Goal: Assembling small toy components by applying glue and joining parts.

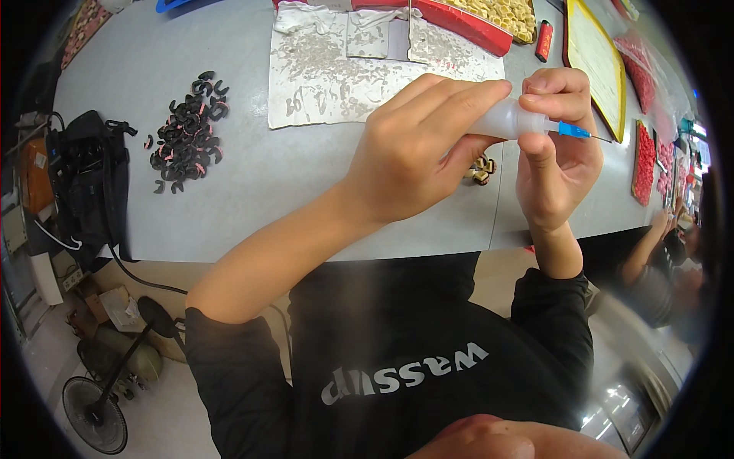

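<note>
Above the grey table, a translucent white squeeze bottle (497, 121) lies sideways between my hands. A thin needle with a blue hub (573, 130) sticks out from its neck toward the right. My left hand (417, 145) wraps round the bottle's body, its back toward me. At the neck, the fingers and thumb of my right hand (558, 145) grip the bottle's collar. Some small cream-and-dark pieces (482, 170) lie on the table just below the bottle, partly hidden by my left hand. Behind my hands is a white board (313, 84) smeared with grey residue.
A pile of black curved pieces with pink bits (189, 130) lies to the left, near a black bag (90, 180). At the back are a box of yellowish pieces (508, 14), a red lighter (544, 41) and a yellow-rimmed tray (569, 42). Another person's arm (646, 249) shows at right.
</note>
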A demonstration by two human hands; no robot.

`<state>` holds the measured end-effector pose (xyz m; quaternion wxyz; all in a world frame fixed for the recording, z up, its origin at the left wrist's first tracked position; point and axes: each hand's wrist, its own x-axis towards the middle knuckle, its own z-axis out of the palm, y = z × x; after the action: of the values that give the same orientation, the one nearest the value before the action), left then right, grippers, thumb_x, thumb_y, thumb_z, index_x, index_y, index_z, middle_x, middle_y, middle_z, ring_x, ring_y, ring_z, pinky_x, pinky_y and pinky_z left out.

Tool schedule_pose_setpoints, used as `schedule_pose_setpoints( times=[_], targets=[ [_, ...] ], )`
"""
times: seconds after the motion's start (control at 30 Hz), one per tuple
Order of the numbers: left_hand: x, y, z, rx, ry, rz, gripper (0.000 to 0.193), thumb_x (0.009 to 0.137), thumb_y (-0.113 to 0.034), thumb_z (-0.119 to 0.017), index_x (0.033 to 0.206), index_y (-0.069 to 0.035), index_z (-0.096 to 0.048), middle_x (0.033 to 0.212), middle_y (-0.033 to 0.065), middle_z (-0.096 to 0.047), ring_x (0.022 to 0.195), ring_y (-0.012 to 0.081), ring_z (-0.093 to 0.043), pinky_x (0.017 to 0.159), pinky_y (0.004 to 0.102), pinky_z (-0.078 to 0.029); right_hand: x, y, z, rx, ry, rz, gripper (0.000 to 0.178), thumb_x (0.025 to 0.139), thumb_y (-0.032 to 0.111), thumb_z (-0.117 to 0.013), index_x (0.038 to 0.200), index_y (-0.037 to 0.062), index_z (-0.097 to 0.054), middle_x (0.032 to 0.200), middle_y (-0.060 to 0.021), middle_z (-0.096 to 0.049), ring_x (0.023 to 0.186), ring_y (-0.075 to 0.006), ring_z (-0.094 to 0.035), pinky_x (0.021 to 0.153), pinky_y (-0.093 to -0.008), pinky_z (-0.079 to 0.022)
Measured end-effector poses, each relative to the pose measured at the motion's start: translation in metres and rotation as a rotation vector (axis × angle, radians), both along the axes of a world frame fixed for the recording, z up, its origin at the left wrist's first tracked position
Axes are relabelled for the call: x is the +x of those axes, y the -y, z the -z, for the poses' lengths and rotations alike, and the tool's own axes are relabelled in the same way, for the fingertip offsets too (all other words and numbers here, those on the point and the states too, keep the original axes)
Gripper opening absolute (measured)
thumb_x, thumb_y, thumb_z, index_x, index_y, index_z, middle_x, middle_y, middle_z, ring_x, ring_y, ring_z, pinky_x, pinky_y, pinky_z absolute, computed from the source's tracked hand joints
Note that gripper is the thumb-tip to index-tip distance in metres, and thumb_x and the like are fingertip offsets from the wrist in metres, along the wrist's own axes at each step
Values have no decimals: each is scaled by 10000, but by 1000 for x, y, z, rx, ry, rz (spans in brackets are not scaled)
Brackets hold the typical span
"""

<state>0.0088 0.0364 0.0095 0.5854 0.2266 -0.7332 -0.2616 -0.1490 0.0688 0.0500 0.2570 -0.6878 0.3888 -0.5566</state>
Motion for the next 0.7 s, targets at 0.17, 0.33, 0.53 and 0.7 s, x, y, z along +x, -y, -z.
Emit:
schedule_pose_setpoints(
  times=[0.17, 0.33, 0.53, 0.7],
  targets=[
    [-3, 1, 5, -30, -28, -22, 522, 643, 19, -730, 1148, -26, -604, 894, 109, -650, 742, 263, -607, 637, 328, -506, 0, 2, 3, 12, 24, 12, 260, 775, 85, -735, 996, -20, -646, 1105, -125, -494, 997, -176, -490, 868, -271, -390],
    [1, 2, -1, 252, -108, 126, 544, 707, -51, -759, 1221, -18, -582, 928, 119, -659, 748, 217, -643, 583, 312, -520, -6, 17, -19, 198, -65, -173, 443, 693, 131, -800, 1072, -30, -638, 1273, -137, -489, 1156, -227, -477, 993, -350, -357],
    [1, 2, 1, 374, 63, 154, 591, 709, -81, -781, 1259, -41, -571, 1012, 109, -660, 796, 187, -648, 609, 277, -514, -7, 13, -27, 111, -306, -101, 310, 709, 42, -754, 991, 27, -627, 1197, -138, -548, 1022, -260, -543, 867, -351, -461],
    [9, -1, -13, 467, 108, 158, 413, 840, -27, -634, 1237, -1, -527, 1178, 114, -558, 1091, 198, -556, 860, 311, -495, -46, 18, -32, -20, -176, 287, 278, 747, 22, -711, 981, -10, -565, 1110, -135, -579, 1021, -269, -559, 858, -339, -450]
  ],
)
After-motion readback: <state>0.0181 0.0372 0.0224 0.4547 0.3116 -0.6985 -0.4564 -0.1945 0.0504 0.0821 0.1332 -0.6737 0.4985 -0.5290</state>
